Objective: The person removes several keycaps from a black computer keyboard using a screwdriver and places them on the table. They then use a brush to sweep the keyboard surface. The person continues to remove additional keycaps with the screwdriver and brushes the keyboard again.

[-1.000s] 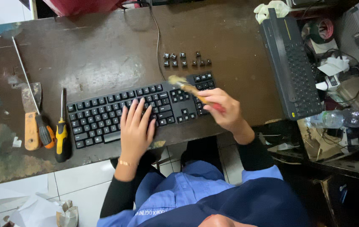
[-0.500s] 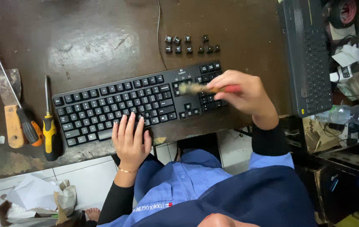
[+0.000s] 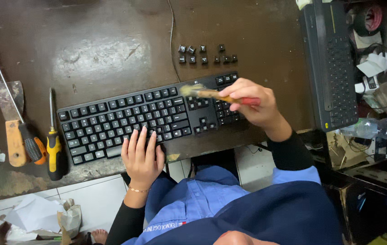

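A black keyboard (image 3: 125, 120) lies slanted on a worn dark brown table (image 3: 89, 50). My left hand (image 3: 142, 156) rests flat on its lower edge, fingers together over the bottom key row. My right hand (image 3: 252, 102) grips a small paintbrush (image 3: 211, 94) with a red handle. The brush's pale bristles touch the keyboard's upper right part, just left of the number pad. Several loose black keycaps (image 3: 205, 54) lie in two short rows on the table beyond the keyboard.
At the left lie a wooden-handled scraper (image 3: 12, 122), a long screwdriver with an orange and black grip (image 3: 32, 145) and a yellow-handled screwdriver (image 3: 53, 145). A second dark keyboard (image 3: 332, 63) lies lengthwise at the right. A plastic bottle (image 3: 375, 128) and clutter sit beyond it.
My right hand has swept the brush left across the keyboard's upper right keys. The view has shifted closer. My left hand stays on the keyboard's lower edge.
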